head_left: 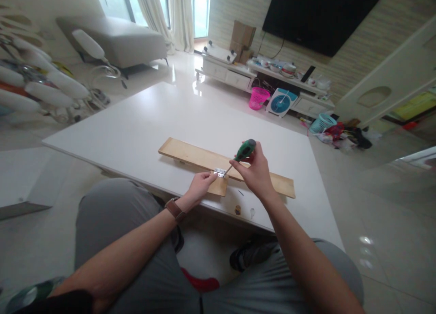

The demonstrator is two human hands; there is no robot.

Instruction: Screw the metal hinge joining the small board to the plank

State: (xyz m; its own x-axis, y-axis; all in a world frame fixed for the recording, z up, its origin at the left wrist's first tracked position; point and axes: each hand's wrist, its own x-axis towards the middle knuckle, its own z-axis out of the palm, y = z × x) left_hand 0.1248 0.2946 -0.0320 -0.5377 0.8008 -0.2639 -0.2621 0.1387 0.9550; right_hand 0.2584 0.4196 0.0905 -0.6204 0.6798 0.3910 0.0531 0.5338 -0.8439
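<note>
We see the wooden board (190, 156) lying near the tabletop (143, 123) front edge, centre frame; bare white surface stretches behind and to the left. The screwdriver (242, 153) tip and the small metal hinge (220, 171) are hard to make out. Our right hand (255, 171) is closed around the green handle. Our left hand (200, 184) pinches the hinge against the board, fingers curled.

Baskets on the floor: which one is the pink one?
The pink basket stands beside the blue fan under the TV shelf. The other basket, farther right near the clutter, is teal.
</note>
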